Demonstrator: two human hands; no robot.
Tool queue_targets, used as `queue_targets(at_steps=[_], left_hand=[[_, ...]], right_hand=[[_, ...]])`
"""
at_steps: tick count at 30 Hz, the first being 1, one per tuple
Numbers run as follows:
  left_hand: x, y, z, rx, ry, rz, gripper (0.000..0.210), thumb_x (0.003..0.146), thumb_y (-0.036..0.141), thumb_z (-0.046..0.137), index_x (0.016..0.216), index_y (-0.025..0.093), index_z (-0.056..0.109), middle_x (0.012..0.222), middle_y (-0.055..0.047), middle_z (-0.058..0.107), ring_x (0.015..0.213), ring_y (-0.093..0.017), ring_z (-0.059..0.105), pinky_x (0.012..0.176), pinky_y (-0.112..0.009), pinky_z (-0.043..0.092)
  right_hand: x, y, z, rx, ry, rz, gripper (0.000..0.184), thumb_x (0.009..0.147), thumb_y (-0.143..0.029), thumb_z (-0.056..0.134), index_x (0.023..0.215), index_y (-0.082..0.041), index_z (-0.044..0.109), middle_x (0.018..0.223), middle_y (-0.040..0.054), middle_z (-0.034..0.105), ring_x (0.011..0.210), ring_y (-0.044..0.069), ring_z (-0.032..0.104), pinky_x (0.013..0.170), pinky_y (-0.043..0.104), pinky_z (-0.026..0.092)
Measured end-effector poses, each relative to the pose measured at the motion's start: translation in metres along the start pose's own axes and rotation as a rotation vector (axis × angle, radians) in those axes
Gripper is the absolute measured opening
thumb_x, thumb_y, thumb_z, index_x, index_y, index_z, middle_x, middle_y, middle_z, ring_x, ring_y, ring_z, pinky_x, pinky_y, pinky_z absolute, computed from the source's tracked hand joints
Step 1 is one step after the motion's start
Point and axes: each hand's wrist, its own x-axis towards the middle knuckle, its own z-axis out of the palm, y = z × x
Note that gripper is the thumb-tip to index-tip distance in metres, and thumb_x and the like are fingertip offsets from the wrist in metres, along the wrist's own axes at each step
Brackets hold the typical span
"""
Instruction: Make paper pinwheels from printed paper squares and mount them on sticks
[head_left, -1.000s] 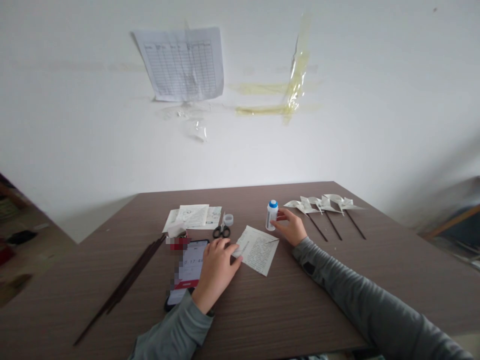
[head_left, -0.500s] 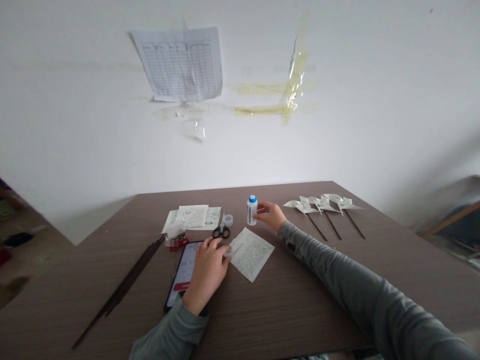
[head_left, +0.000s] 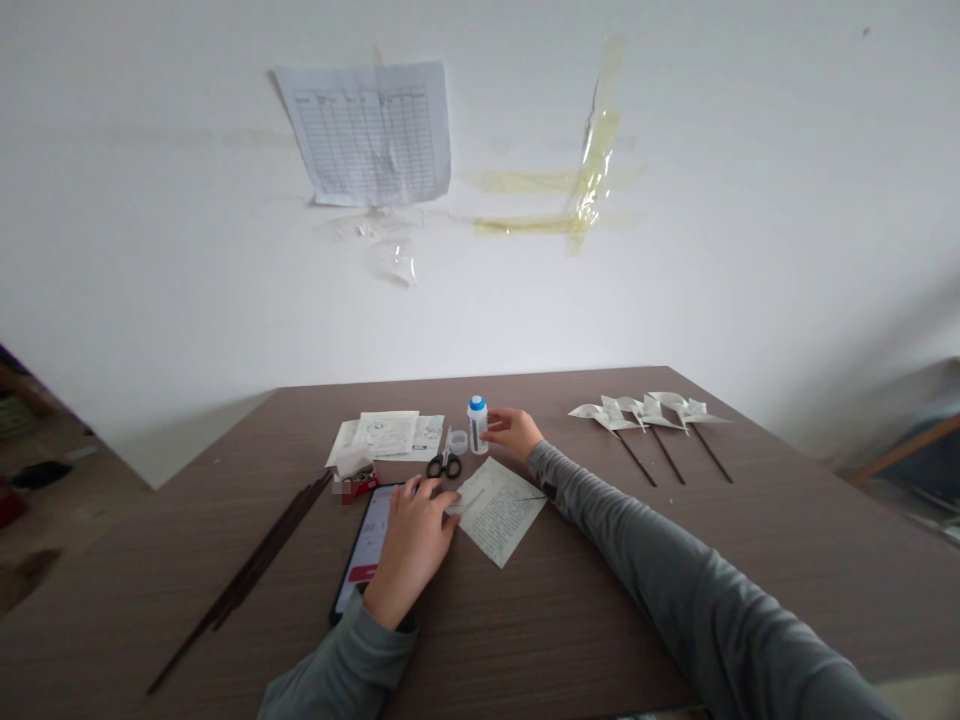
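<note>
My right hand point(head_left: 516, 434) has its fingers closed around a small white bottle with a blue cap point(head_left: 478, 428), which stands upright on the table. Beside the bottle are a small clear plastic cup point(head_left: 458, 442) and black-handled scissors point(head_left: 444, 466). A square of printed paper point(head_left: 501, 512) lies flat, one corner towards me, with a dark slit or line near its right corner. My left hand point(head_left: 416, 535) lies palm down with fingers apart, fingertips at the paper's left corner. Under and beside that hand is a phone point(head_left: 365, 540) with its screen lit.
Three paper pinwheels on dark sticks point(head_left: 651, 445) lie at the right. Several dark sticks point(head_left: 255, 560) lie at the left, close to a small red box point(head_left: 361, 478). Loose printed papers point(head_left: 386, 433) sit at the back left. A wall stands behind the table point(head_left: 525, 640).
My right hand has moved the bottle left across the table, closer to the clear cup and scissors. The left hand and the square of paper stay in place.
</note>
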Motion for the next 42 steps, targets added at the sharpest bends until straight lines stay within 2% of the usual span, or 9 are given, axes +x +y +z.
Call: queue_targets(at_steps=[7,14,19,24,28,31,35,38,42], left_hand=[[0.000,0.000,0.000,-0.011,0.023,0.000,0.044,0.115,0.011,0.080,0.148,0.031,0.102,0.170,-0.017,0.090,0.171,-0.049,0.075,0.149,-0.072,0.054],[0.000,-0.002,0.002,-0.050,0.036,-0.004,0.041,0.113,0.011,0.082,0.144,0.030,0.103,0.169,-0.017,0.090,0.171,-0.049,0.075,0.149,-0.072,0.055],[0.001,-0.002,0.006,-0.097,0.064,0.017,0.040,0.111,0.010,0.084,0.141,0.028,0.103,0.167,-0.018,0.091,0.168,-0.048,0.077,0.149,-0.076,0.054],[0.000,0.003,0.006,-0.126,0.076,0.052,0.037,0.113,0.014,0.085,0.145,0.025,0.101,0.169,-0.020,0.090,0.168,-0.049,0.078,0.150,-0.079,0.054],[-0.002,0.008,0.008,-0.164,0.063,0.066,0.035,0.111,0.020,0.089,0.142,0.030,0.102,0.166,-0.017,0.092,0.168,-0.047,0.078,0.153,-0.074,0.053],[-0.004,0.010,0.012,-0.178,0.070,0.096,0.035,0.109,0.022,0.089,0.140,0.032,0.101,0.164,-0.014,0.093,0.166,-0.047,0.079,0.153,-0.074,0.053],[-0.004,0.012,0.017,-0.197,0.117,0.136,0.033,0.108,0.022,0.088,0.137,0.030,0.100,0.160,-0.015,0.094,0.160,-0.047,0.081,0.149,-0.075,0.057],[-0.003,0.014,0.019,-0.201,0.123,0.141,0.030,0.108,0.021,0.090,0.135,0.029,0.099,0.157,-0.016,0.094,0.158,-0.047,0.082,0.147,-0.073,0.059],[-0.003,0.017,0.019,-0.214,0.139,0.152,0.026,0.108,0.020,0.091,0.133,0.026,0.097,0.152,-0.017,0.094,0.155,-0.046,0.083,0.144,-0.072,0.061]], right_hand=[[-0.007,-0.001,0.000,0.002,0.002,0.010,0.037,0.084,-0.010,0.105,0.118,-0.025,0.099,0.116,0.0082,0.102,0.118,0.038,0.101,0.115,0.053,0.083],[-0.008,0.006,-0.007,-0.020,-0.011,0.002,0.036,0.082,-0.016,0.108,0.116,-0.023,0.100,0.110,0.0087,0.102,0.105,0.034,0.100,0.108,0.051,0.085],[-0.016,0.013,-0.025,-0.066,-0.016,-0.013,0.040,0.081,-0.015,0.103,0.120,-0.024,0.100,0.110,0.0083,0.103,0.101,0.032,0.099,0.106,0.051,0.084],[-0.037,0.014,-0.050,-0.111,-0.017,-0.051,0.033,0.084,-0.016,0.101,0.117,-0.024,0.099,0.111,0.0100,0.103,0.111,0.036,0.100,0.119,0.058,0.080],[-0.065,0.011,-0.066,-0.141,-0.041,-0.084,0.029,0.086,-0.024,0.103,0.115,-0.025,0.099,0.111,0.0091,0.102,0.115,0.036,0.100,0.124,0.057,0.078],[-0.087,0.010,-0.076,-0.238,-0.095,-0.157,0.025,0.093,-0.034,0.102,0.117,-0.026,0.100,0.115,0.0094,0.103,0.115,0.036,0.099,0.119,0.054,0.079],[-0.111,0.006,-0.084,-0.331,-0.165,-0.235,0.019,0.102,-0.029,0.095,0.119,-0.025,0.103,0.120,0.0133,0.102,0.116,0.035,0.097,0.117,0.045,0.076],[-0.124,0.001,-0.084,-0.469,-0.260,-0.324,0.013,0.103,-0.026,0.099,0.116,-0.028,0.103,0.117,0.0109,0.101,0.115,0.035,0.096,0.120,0.049,0.073],[-0.139,-0.005,-0.077,-0.595,-0.370,-0.379,0.017,0.104,-0.028,0.105,0.122,-0.028,0.103,0.123,0.0125,0.101,0.122,0.036,0.096,0.128,0.054,0.067]])
